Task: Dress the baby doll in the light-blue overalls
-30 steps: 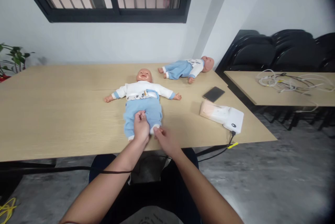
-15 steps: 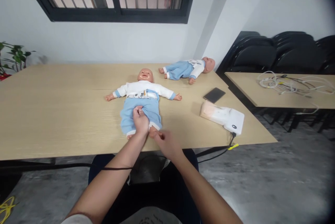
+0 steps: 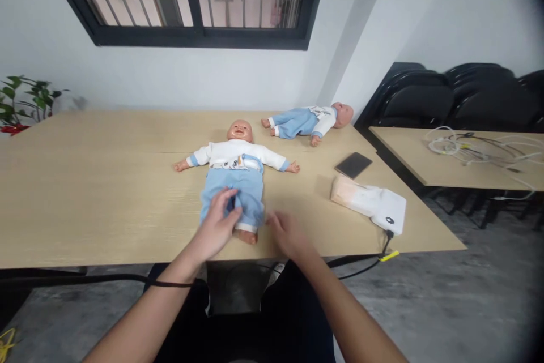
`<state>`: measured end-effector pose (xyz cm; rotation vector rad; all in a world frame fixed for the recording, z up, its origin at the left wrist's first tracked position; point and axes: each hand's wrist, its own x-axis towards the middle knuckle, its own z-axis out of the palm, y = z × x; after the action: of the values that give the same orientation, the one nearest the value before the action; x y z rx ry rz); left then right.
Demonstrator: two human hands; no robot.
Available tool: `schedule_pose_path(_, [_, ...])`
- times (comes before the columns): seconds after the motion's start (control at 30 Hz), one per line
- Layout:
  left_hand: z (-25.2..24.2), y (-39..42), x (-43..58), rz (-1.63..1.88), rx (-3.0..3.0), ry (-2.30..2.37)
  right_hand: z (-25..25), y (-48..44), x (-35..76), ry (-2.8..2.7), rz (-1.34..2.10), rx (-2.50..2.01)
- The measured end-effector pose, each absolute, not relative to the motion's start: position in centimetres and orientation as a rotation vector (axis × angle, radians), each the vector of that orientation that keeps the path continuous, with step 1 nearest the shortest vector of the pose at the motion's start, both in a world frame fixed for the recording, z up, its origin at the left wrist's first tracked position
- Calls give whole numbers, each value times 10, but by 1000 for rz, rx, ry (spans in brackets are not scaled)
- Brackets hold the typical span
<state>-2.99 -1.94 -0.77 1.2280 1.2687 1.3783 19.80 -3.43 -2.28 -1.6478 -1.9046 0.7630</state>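
A baby doll (image 3: 236, 150) lies on its back, head toward the wall and arms spread, in a white top. Light blue pants (image 3: 250, 184) cover its legs, and one bare foot (image 3: 247, 236) sticks out of a white cuff near the table's front edge. My left hand (image 3: 216, 226) rests on the pants over the other leg, thumb and fingers apart, hiding that foot. Just right of the doll's lower leg, my right hand (image 3: 289, 234) is apart from it. Its fingers are loosely bent and somewhat blurred, with nothing visible in them.
A second, similarly dressed doll (image 3: 304, 120) lies at the back right of the table (image 3: 106, 193). Nearer are a dark phone-like slab (image 3: 353, 165) and a white device (image 3: 369, 203) with a black cable. Loose cables (image 3: 457, 145) lie on another table; a plant (image 3: 32, 99) stands at left.
My right hand has let go of the doll's foot and moved right. My left hand has shifted left across the pants, its fingers opening. The bare foot now lies uncovered.
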Motion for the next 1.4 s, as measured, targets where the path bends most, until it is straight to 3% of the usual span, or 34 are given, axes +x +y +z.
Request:
schedule_pose_path(0.13, [2, 35, -94, 1412, 1700, 1549, -22, 58, 195, -1803, 698, -1610])
schedule_pose_path(0.33, [-28, 124, -123, 1078, 1405, 1351, -21, 161, 161, -2006, 457, -1644])
schedule_pose_path(0.57, [-40, 98, -108, 981, 1280, 1180, -31, 163, 159, -1551, 416, -1715])
schedule_pose_path(0.8, [-24, 65, -95, 882, 1695, 1245, -40, 159, 165, -1354, 586, -1616])
schedule_pose_path(1.03, [-20, 79, -83, 1332, 1238, 1028, -48, 169, 176, -1364, 587, -1540])
schedule_pose_path(1.17, [-20, 109, -93, 1273, 1072, 866, -52, 176, 180, -1386, 727, -1462])
schedule_pose_path(1.27, [-20, 131, -110, 1251, 1167, 971, -47, 180, 181, -1450, 698, -1450])
schedule_pose_path(1.4, [-29, 143, -125, 1072, 1625, 1511, -37, 183, 184, -1715, 543, -1671])
